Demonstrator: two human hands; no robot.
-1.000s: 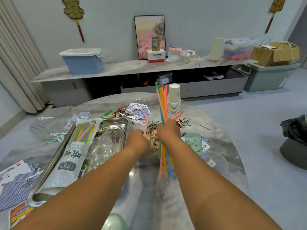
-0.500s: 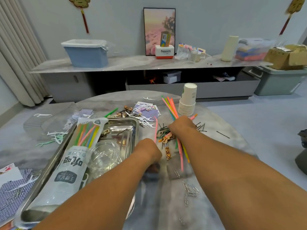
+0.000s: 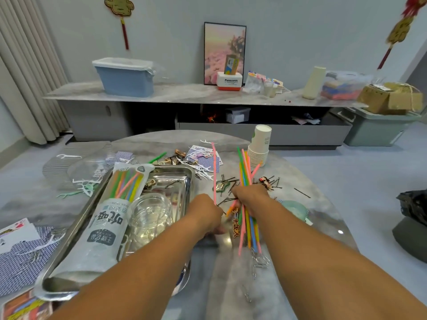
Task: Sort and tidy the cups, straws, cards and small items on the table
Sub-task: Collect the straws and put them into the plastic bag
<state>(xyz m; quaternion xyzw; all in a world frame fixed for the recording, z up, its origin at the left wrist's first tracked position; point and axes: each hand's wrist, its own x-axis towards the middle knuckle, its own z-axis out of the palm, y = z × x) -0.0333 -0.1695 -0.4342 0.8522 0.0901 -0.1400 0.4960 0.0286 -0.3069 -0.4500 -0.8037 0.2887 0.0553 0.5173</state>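
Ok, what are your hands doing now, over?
Right hand grips straw bundle. Left hand pinches one pink straw. Hairpins scattered underneath, paper cup stack beyond.

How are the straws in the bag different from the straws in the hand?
The straws in the bag lie packed on the metal tray; the loose straw bundle fans out, gripped by the right hand. The bagged ones are wrapped; the loose ones are bare. Both are brightly coloured.
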